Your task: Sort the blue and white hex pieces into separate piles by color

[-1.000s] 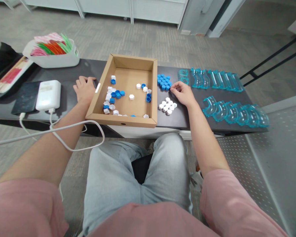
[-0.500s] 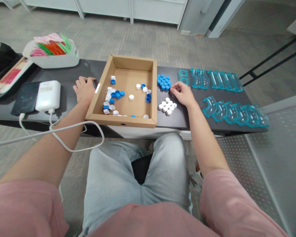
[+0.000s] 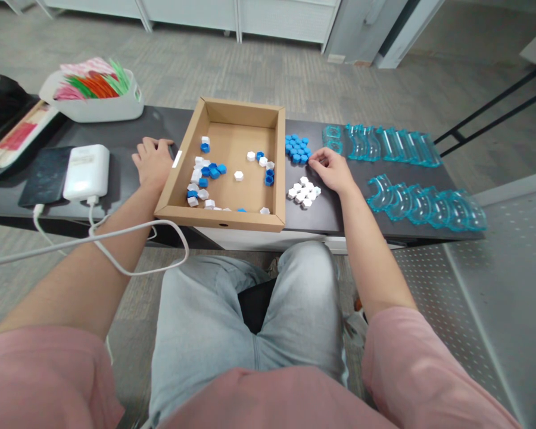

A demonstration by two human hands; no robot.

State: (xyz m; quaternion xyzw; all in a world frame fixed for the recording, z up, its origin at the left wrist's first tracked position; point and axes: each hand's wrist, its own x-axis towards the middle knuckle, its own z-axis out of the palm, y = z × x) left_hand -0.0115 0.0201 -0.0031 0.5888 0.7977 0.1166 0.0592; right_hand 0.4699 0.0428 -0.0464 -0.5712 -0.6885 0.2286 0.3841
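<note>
A shallow cardboard box [image 3: 232,106] sits on the dark table [image 3: 129,128], with several loose blue and white hexagon pieces [image 3: 205,173] inside. To its right lie a tight cluster of blue hexagon pieces [image 3: 297,148] and a cluster of white hexagon pieces [image 3: 302,192]. My right hand [image 3: 333,170] rests between the two clusters, thumb and forefinger pinched on a blue piece at the blue cluster's lower right edge. My left hand [image 3: 152,159] lies palm down on the table beside the box's left wall, fingers stretched out and holding nothing.
Rows of clear turquoise curved pieces [image 3: 424,199] cover the table's right end. On the left are a white power bank [image 3: 87,171] with cables, a dark phone [image 3: 44,183], a white tub of coloured sticks [image 3: 93,92] and a tray [image 3: 13,140]. My knees are below the table edge.
</note>
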